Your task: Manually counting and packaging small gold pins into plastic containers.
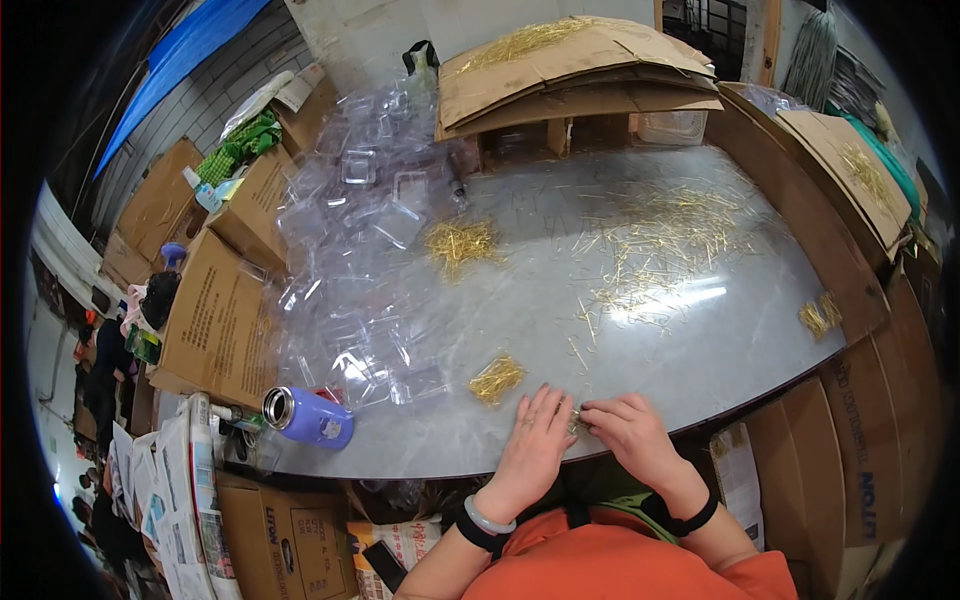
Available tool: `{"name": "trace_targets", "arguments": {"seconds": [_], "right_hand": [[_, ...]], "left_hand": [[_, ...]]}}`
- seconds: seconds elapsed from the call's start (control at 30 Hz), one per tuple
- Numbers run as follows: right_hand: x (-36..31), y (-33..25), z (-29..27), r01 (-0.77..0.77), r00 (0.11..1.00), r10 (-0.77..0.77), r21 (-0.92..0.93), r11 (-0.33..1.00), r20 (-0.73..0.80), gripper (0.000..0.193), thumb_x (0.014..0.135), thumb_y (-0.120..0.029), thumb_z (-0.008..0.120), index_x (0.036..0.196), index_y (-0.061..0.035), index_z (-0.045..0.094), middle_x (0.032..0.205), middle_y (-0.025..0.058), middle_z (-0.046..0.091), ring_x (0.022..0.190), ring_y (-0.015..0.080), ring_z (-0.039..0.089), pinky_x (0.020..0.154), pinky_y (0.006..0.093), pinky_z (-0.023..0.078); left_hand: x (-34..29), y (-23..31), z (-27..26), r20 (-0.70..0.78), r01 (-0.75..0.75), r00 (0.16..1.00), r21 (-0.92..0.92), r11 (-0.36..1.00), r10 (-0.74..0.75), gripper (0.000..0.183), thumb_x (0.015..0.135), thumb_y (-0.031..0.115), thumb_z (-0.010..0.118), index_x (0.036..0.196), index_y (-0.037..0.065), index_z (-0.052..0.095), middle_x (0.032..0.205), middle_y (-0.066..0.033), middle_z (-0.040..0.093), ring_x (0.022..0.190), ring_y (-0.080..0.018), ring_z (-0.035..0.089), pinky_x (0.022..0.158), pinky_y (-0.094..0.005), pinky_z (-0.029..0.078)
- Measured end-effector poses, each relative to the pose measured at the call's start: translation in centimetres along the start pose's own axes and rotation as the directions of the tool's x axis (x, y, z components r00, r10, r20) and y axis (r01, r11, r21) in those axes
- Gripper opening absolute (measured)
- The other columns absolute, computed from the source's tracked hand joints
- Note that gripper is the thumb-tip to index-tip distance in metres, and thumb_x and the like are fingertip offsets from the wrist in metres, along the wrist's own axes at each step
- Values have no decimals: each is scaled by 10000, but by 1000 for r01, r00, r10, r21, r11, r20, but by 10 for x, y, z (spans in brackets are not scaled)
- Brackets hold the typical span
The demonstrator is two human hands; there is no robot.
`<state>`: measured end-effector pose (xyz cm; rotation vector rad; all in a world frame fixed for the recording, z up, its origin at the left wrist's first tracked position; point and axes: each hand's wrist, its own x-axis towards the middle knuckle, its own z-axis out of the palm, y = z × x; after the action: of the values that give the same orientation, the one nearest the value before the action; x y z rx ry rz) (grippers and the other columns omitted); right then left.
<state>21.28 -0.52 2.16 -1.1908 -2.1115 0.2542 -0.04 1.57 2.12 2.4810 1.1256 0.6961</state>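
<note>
At the near edge of the grey table, my left hand and my right hand meet with fingertips close together. Both are closed around a small bit of something, mostly hidden by the fingers. Just beyond my left hand lies a small bundle of thin gold wire pieces. A larger gold heap sits farther back. Many loose gold wire pieces, some seemingly hooked at the end, are scattered over the right half of the tabletop.
Clear plastic boxes pile up along the left side. A lidless lavender bottle stands at the front left corner. Cardboard sheets cover a shelf at the back. Another gold bundle lies by the right cardboard wall.
</note>
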Motion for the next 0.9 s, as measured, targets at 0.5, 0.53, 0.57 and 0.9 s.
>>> {"name": "trace_targets", "arguments": {"seconds": [0.5, 0.53, 0.57, 0.9], "right_hand": [[1, 2, 3, -91, 985, 70, -129, 987, -155, 223, 808, -66, 732, 1026, -108, 719, 916, 29, 658, 898, 269, 612, 825, 379, 485], [2, 3, 7, -108, 983, 97, -66, 992, -156, 220, 825, -72, 722, 1044, -99, 717, 959, 48, 669, 926, 286, 623, 843, 381, 494], [4, 3, 12, -126, 980, 124, -3, 992, -155, 220, 842, -79, 713, 1062, -89, 715, 1002, 66, 680, 954, 302, 634, 861, 383, 502], [22, 5, -25, 63, 983, -75, 76, 995, 167, 549, 805, -147, 790, 1304, -32, 594, 1245, 131, 636, 1166, 339, 579, 1015, 428, 467]], "left_hand": [[14, 4, 10, 25, -101, 995, 28, 995, 100, 511, 951, 120, 653, 1408, -35, 485, 1457, -228, 463, 1415, -428, 400, 1183, -558, 312], [15, 3, 13, 12, -109, 994, 25, 994, 109, 517, 950, 120, 655, 1408, -42, 480, 1454, -232, 464, 1410, -426, 406, 1179, -555, 321], [14, 3, 14, -2, -95, 995, 17, 995, 95, 535, 948, 115, 656, 1420, -47, 463, 1450, -239, 465, 1403, -428, 413, 1176, -553, 328], [9, -8, 13, -29, -85, 996, -151, 985, 82, 763, 931, 31, 645, 1570, -33, 234, 1436, -271, 467, 1339, -464, 452, 1184, -534, 336]]}}
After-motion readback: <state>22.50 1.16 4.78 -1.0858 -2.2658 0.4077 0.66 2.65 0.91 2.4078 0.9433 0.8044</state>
